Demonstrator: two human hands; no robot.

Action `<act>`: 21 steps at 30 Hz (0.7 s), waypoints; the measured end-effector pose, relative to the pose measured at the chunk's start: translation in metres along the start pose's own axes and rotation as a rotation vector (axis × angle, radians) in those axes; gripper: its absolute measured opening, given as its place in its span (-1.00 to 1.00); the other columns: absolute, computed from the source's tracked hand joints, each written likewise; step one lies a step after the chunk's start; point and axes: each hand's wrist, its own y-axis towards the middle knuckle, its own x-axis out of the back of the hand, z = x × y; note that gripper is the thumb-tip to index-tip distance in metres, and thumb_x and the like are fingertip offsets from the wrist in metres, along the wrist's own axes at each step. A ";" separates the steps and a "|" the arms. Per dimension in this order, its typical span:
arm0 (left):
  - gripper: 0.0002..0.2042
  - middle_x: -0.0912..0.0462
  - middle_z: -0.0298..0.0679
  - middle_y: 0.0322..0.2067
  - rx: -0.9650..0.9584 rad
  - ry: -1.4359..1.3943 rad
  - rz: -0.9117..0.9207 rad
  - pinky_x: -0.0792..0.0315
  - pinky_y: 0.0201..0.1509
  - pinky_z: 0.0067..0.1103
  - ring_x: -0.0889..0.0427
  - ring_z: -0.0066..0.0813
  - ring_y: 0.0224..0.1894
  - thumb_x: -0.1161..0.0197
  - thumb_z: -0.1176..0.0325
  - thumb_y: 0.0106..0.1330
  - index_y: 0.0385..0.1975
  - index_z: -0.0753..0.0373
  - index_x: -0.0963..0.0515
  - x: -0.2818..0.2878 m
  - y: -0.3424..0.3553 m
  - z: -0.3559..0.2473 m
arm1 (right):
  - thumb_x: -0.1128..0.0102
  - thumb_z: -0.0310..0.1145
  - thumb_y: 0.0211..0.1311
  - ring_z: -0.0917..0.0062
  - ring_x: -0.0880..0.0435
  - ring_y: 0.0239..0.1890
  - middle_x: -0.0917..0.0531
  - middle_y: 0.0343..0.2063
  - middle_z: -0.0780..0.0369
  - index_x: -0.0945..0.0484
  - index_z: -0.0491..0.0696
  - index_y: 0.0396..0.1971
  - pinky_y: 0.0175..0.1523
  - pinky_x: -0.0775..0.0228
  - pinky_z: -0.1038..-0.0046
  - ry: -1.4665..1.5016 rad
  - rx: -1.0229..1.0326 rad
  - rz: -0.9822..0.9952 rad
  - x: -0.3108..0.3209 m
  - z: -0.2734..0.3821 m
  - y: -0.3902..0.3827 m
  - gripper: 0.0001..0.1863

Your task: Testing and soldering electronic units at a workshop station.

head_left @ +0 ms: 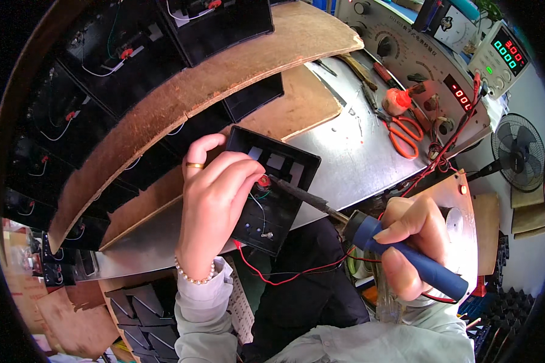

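My right hand point(415, 239) is wrapped round the blue handle of a soldering iron point(369, 233). The iron's dark, crusted tip reaches left into an open black plastic box point(266, 221) and ends beside a small red part point(263, 181). My left hand point(215, 196) comes over the box's left side with its fingertips pinched together at that red part. What sits between those fingertips is hidden. From the red part a thin white wire point(261, 209) runs down to a small metal end near the box's lower edge. A green wire lies close by.
Wooden boards point(224, 75) bear more black boxes with wires inside. On the metal bench point(345, 157) lie orange-handled scissors point(404, 136) beside a red bottle point(397, 101). Test instruments point(393, 39) with lit displays stand behind. A red cable point(272, 282) hangs below the box. A fan point(518, 151) stands right.
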 end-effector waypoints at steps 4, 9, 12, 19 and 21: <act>-0.90 -0.66 -0.27 -0.39 -0.001 -0.013 0.000 -0.34 0.16 -0.34 -0.56 -0.23 -0.17 -0.38 0.56 0.07 -0.42 0.27 -0.64 -0.001 0.001 -0.001 | -0.26 -0.38 -0.10 0.46 -0.40 -0.72 -0.46 -0.65 0.24 -0.52 -0.18 -0.48 -0.58 -0.21 0.45 -0.093 0.106 0.085 0.006 0.000 0.007 -0.79; -0.89 -0.66 -0.26 -0.40 0.015 -0.053 -0.003 -0.34 0.16 -0.34 -0.56 -0.23 -0.20 -0.37 0.58 0.06 -0.42 0.28 -0.63 -0.001 0.002 -0.002 | -0.22 -0.22 0.07 0.51 -0.33 -0.60 -0.42 -0.62 0.24 -0.45 -0.11 -0.47 -0.45 -0.09 0.47 -0.235 0.300 0.276 0.019 -0.006 0.021 -0.74; -0.89 -0.65 -0.25 -0.40 0.016 -0.055 -0.004 -0.34 0.16 -0.33 -0.57 -0.23 -0.21 -0.37 0.58 0.06 -0.42 0.29 -0.63 -0.003 0.001 -0.001 | -0.21 -0.22 0.05 0.46 -0.34 -0.67 -0.41 -0.66 0.25 -0.45 -0.09 -0.52 -0.53 -0.08 0.42 -0.240 0.318 0.360 0.024 -0.007 0.031 -0.76; -0.90 -0.65 -0.25 -0.40 0.026 -0.049 -0.011 -0.34 0.17 -0.33 -0.57 -0.24 -0.22 -0.36 0.59 0.06 -0.42 0.29 -0.63 -0.002 -0.003 0.000 | -0.23 -0.38 -0.13 0.44 -0.39 -0.75 -0.45 -0.68 0.23 -0.53 -0.17 -0.49 -0.62 -0.15 0.41 -0.003 0.080 0.144 0.018 -0.012 0.020 -0.81; -0.90 -0.65 -0.25 -0.40 0.025 -0.049 -0.003 -0.34 0.17 -0.33 -0.57 -0.24 -0.23 -0.36 0.58 0.07 -0.42 0.29 -0.63 -0.001 -0.002 -0.001 | -0.23 -0.39 -0.13 0.44 -0.37 -0.76 -0.44 -0.69 0.26 -0.53 -0.16 -0.49 -0.63 -0.15 0.41 -0.032 0.185 0.175 0.017 -0.012 0.020 -0.82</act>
